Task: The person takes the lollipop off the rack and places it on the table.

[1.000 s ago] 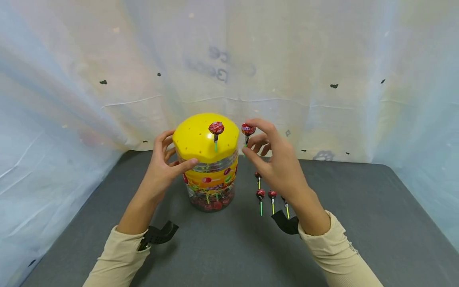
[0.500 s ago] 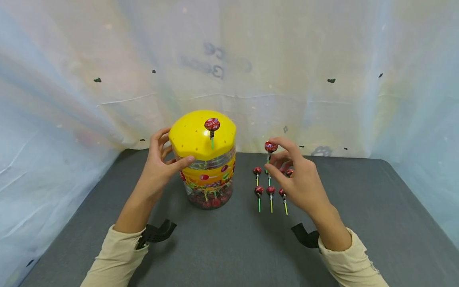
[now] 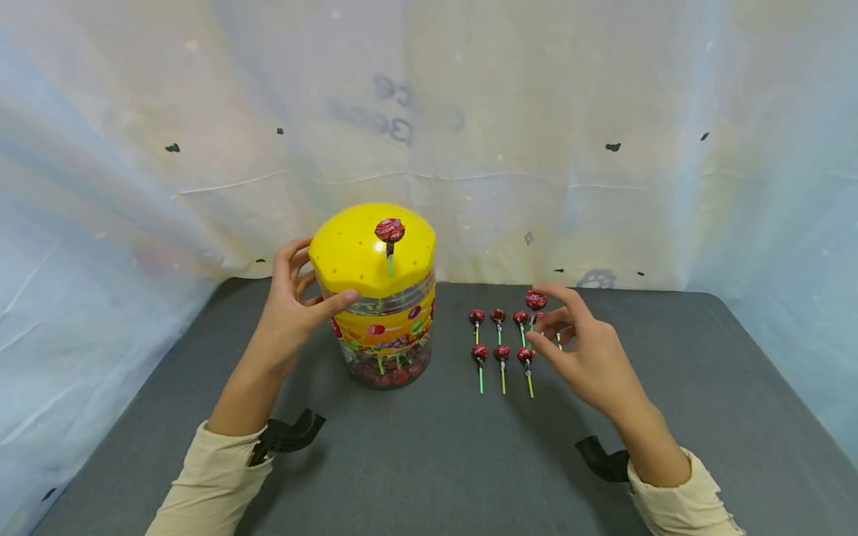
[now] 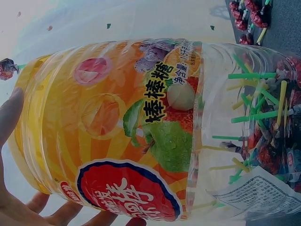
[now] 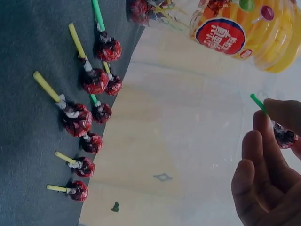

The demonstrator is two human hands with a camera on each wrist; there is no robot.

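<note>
My left hand [image 3: 291, 309] grips the side of a clear plastic candy jar [image 3: 385, 327] near its yellow lid [image 3: 362, 257], thumb in front and fingers behind. One red-wrapped lollipop [image 3: 390, 231] stands upright on the lid, its green stick pointing down. Inside the jar's bottom lie more lollipops, their green and yellow sticks showing through the wall in the left wrist view. Over the table's right part, my right hand [image 3: 590, 353] pinches another red lollipop [image 3: 535, 300] by its green stick [image 5: 257, 103]. Its fingers partly hide lollipops lying behind them.
Right of the jar, several red lollipops lie in two rows on the dark table [image 3: 429, 461], including one front-row lollipop [image 3: 502, 353] and one back-row lollipop [image 3: 477, 318]. A pale sheet [image 3: 496, 112] hangs behind and beside the table.
My right hand has carried its lollipop away from the jar, rightward and down towards the rows, uncovering several lollipops there. My left hand still holds the jar.
</note>
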